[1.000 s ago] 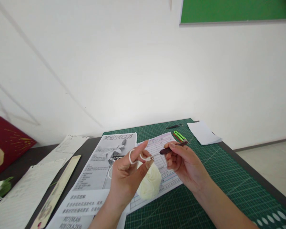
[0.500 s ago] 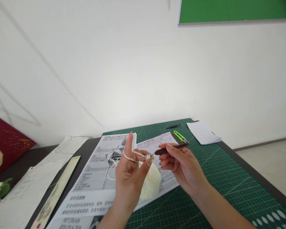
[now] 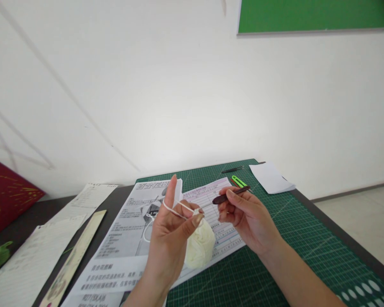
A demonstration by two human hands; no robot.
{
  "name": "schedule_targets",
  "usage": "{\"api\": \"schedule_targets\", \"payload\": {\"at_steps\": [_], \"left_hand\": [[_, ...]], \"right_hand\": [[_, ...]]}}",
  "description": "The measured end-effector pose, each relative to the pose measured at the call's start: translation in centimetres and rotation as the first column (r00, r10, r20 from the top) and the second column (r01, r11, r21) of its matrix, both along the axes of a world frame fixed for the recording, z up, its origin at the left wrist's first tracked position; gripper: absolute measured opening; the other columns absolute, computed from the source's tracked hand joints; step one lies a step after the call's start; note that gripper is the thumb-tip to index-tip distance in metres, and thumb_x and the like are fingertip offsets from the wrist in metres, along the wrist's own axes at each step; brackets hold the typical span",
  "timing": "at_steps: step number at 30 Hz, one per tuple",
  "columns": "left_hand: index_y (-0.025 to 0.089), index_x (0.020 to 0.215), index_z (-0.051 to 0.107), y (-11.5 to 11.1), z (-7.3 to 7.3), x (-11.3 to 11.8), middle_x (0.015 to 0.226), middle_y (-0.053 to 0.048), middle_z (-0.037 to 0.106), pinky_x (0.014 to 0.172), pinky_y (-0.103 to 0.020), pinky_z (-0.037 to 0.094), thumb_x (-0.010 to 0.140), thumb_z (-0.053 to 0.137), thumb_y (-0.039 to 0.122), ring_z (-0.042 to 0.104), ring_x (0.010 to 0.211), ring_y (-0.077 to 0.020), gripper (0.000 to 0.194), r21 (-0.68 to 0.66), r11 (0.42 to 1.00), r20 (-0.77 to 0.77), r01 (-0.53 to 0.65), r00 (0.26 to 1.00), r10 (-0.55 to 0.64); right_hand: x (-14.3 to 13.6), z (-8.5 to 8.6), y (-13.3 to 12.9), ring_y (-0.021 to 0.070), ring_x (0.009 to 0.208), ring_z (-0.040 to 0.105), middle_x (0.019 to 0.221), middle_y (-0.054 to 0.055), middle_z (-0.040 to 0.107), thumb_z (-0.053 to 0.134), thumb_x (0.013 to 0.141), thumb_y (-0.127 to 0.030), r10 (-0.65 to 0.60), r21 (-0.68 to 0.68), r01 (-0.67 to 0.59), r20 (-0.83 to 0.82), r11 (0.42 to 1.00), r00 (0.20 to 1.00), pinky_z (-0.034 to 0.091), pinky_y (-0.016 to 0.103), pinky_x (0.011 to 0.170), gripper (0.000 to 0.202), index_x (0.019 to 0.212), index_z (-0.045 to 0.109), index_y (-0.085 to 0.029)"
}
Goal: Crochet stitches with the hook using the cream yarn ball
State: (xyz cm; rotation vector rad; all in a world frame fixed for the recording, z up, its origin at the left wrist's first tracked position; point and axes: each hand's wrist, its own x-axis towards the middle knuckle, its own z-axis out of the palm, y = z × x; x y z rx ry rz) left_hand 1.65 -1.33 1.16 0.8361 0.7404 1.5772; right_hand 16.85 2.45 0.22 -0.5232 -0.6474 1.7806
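My left hand (image 3: 171,230) pinches a small bit of white crochet work (image 3: 196,212) between thumb and finger. Its index finger points up, with white yarn (image 3: 172,209) looped round it and running to the pinch. In my right hand (image 3: 248,211) is a crochet hook (image 3: 220,199) with a dark handle, held like a pen. The hook's thin metal shaft points left and reaches the stitches at my left fingertips. A cream ball of yarn (image 3: 201,247) sits below and behind the left thumb, on the printed sheets.
Printed sheets (image 3: 115,256) and a lined form (image 3: 225,238) lie on the green cutting mat (image 3: 301,238). Green thread snips (image 3: 239,181), a dark pen-like tool (image 3: 233,169) and white paper (image 3: 272,178) are farther back. At left are a ruler (image 3: 73,260) and handwritten pages (image 3: 41,247).
My right hand has shifted slightly right, drawing the hook back so more of its metal shaft shows. The left hand keeps its pinch, with the yarn still round the raised finger.
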Motion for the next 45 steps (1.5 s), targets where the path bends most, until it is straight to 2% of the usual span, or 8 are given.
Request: {"api": "schedule_targets", "payload": {"at_steps": [6, 12, 23, 29, 36, 45], "left_hand": [[0.046, 0.139, 0.035, -0.3, 0.4, -0.2, 0.065, 0.007, 0.055, 0.076, -0.026, 0.043, 0.071, 0.072, 0.007, 0.056, 0.072, -0.0108, 0.086, -0.017, 0.992, 0.058, 0.125, 0.991, -0.124], [0.049, 0.139, 0.033, -0.3, 0.6, -0.4, 0.066, 0.006, 0.054, 0.07, -0.024, 0.041, 0.074, 0.07, 0.007, 0.056, 0.07, -0.0111, 0.086, 0.0, 0.98, 0.072, 0.197, 0.978, -0.197], [0.05, 0.136, 0.038, -0.6, 1.3, -0.9, 0.065, 0.006, 0.052, 0.07, -0.026, 0.036, 0.069, 0.075, 0.013, 0.056, 0.071, -0.0132, 0.085, -0.054, 0.931, 0.138, 0.36, 0.927, -0.35], [0.05, 0.135, 0.039, -0.6, 1.5, -1.1, 0.064, 0.006, 0.049, 0.069, -0.026, 0.036, 0.067, 0.077, 0.013, 0.054, 0.069, -0.0126, 0.086, -0.063, 0.921, 0.162, 0.383, 0.915, -0.37], [0.048, 0.136, 0.039, -0.9, 1.8, -1.2, 0.063, 0.006, 0.049, 0.068, -0.027, 0.036, 0.066, 0.078, 0.013, 0.053, 0.067, -0.0121, 0.087, -0.072, 0.918, 0.156, 0.39, 0.914, -0.376], [0.044, 0.134, 0.045, -0.2, 1.1, -2.0, 0.062, 0.005, 0.049, 0.061, -0.026, 0.032, 0.067, 0.075, 0.008, 0.052, 0.064, -0.0129, 0.082, -0.036, 0.866, 0.183, 0.498, 0.855, -0.485]], "right_hand": [[0.3, 0.0, 0.1, 0.0105, 0.048, 0.066, 0.059, 0.003, 0.072, 0.078, 0.072, -0.027, 0.03, 0.021, -0.03, 0.002, 0.999, 1.0, 0.059, 0.02, 0.051, 0.018, 0.079, 0.071, -0.012], [0.4, 0.0, 0.0, 0.0104, 0.051, 0.067, 0.061, 0.003, 0.073, 0.078, 0.073, -0.025, 0.058, 0.054, -0.058, -0.003, 0.997, 0.998, 0.059, 0.019, 0.053, 0.016, 0.08, 0.07, -0.014], [0.3, 0.1, -0.2, 0.0099, 0.054, 0.066, 0.063, 0.001, 0.071, 0.075, 0.076, -0.027, 0.107, 0.118, -0.106, 0.0, 0.987, 0.994, 0.059, 0.02, 0.057, 0.015, 0.079, 0.066, -0.015], [0.4, 0.2, -0.3, 0.0099, 0.06, 0.066, 0.07, 0.0, 0.071, 0.076, 0.075, -0.028, 0.072, 0.169, -0.073, 0.015, 0.983, 0.997, 0.059, 0.021, 0.06, 0.014, 0.078, 0.067, -0.017], [0.8, 0.5, -0.5, 0.01, 0.063, 0.066, 0.072, 0.0, 0.069, 0.075, 0.076, -0.028, 0.084, 0.237, -0.091, 0.041, 0.967, 0.996, 0.058, 0.021, 0.063, 0.012, 0.076, 0.069, -0.018], [1.4, 0.7, -0.5, 0.0118, 0.068, 0.067, 0.08, 0.001, 0.066, 0.073, 0.078, -0.027, 0.054, 0.335, -0.083, 0.094, 0.939, 0.994, 0.059, 0.024, 0.065, 0.009, 0.076, 0.07, -0.018]]}}
